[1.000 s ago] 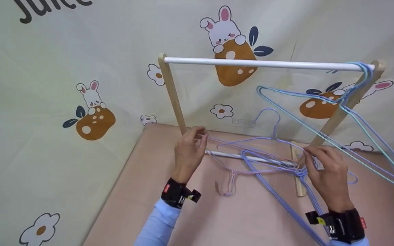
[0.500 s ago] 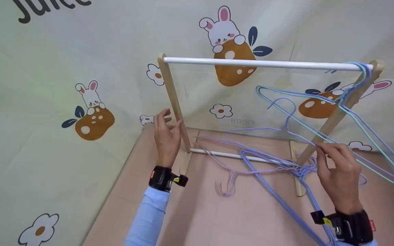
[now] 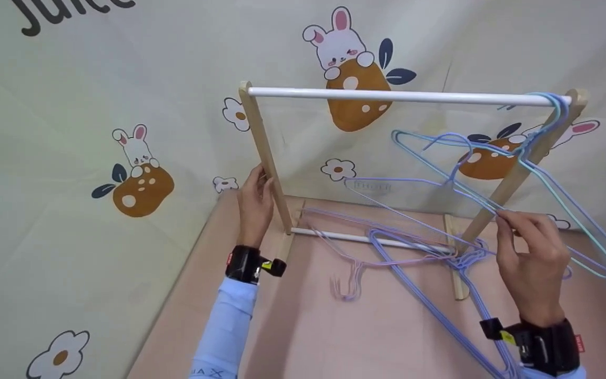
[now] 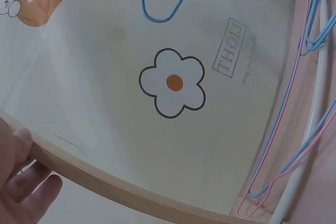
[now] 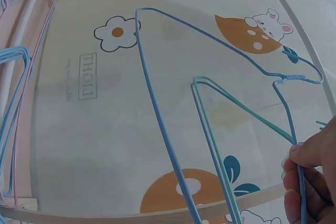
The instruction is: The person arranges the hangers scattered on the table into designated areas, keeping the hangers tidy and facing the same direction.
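Observation:
My right hand (image 3: 534, 258) pinches a periwinkle-blue wire hanger (image 5: 291, 77) by one sloping arm, between thumb and fingers. The hanger is held up in front of the rack, its hook upward and below the rack's white top rod (image 3: 403, 96). My left hand (image 3: 254, 202) grips the rack's left wooden post (image 3: 267, 152), thumb on one side and fingers on the other in the left wrist view. At the rod's right end hang blue and mint-green hangers (image 3: 530, 143), behind the held one.
Several blue hangers (image 3: 429, 295) lie in a pile by the foot of the right post (image 3: 508, 192). Pink hangers (image 3: 358, 265) lie left of them, across the lower white bar (image 3: 345, 238). A printed cloth backdrop (image 3: 203, 131) rises behind the pink table (image 3: 334, 337).
My left hand has moved left and taken hold of the left post. My right hand has raised the blue hanger up and to the right, off the pile.

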The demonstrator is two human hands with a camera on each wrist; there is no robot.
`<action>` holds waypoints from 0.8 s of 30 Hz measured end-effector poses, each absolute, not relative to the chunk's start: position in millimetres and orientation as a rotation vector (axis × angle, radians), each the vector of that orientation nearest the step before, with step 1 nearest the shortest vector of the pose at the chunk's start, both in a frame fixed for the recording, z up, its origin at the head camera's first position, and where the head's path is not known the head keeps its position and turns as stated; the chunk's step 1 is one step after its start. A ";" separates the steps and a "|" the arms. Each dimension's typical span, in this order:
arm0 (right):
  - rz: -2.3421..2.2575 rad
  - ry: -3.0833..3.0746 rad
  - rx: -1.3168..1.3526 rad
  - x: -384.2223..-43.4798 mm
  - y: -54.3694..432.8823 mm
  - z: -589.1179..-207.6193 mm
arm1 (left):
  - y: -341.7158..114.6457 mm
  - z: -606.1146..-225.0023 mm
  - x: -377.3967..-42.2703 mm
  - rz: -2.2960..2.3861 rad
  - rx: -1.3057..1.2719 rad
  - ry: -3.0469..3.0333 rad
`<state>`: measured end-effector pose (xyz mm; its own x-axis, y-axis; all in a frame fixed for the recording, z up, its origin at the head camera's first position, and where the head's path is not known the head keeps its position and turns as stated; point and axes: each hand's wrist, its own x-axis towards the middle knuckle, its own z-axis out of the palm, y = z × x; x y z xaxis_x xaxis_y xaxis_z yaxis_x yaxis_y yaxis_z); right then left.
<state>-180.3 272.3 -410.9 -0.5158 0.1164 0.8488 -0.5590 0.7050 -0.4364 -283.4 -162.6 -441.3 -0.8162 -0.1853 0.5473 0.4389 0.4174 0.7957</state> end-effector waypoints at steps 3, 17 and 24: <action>0.883 -1.918 0.328 -179.9 271.5 -405.6 | -162.6 -440.7 -284.2 -1.404 -0.218 -2.096; 0.815 -1.912 0.162 -176.6 284.7 -387.7 | -161.6 -443.7 -284.0 -1.384 -0.174 -2.107; 0.768 -1.935 0.063 -174.6 289.6 -378.9 | -162.0 -443.4 -283.3 -1.360 -0.165 -2.130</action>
